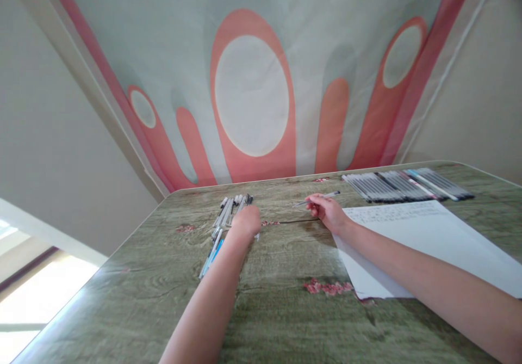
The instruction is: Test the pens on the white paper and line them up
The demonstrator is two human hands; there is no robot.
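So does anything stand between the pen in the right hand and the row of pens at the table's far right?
Nothing visible does: between the pen in the right hand and the row of pens, only tabletop shows. The paper lies on the row's near side.

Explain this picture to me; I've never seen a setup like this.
There is no machine here: one camera, worn on a person's head, looks forward and down at their bare left hand and right hand. On the wood-patterned table lie a row of pens, a sheet of paper with handwriting near its far edge, and a looser cluster of pens at the left. The right hand holds a slim pen. The left hand is at the cluster; whether it grips anything is hidden.
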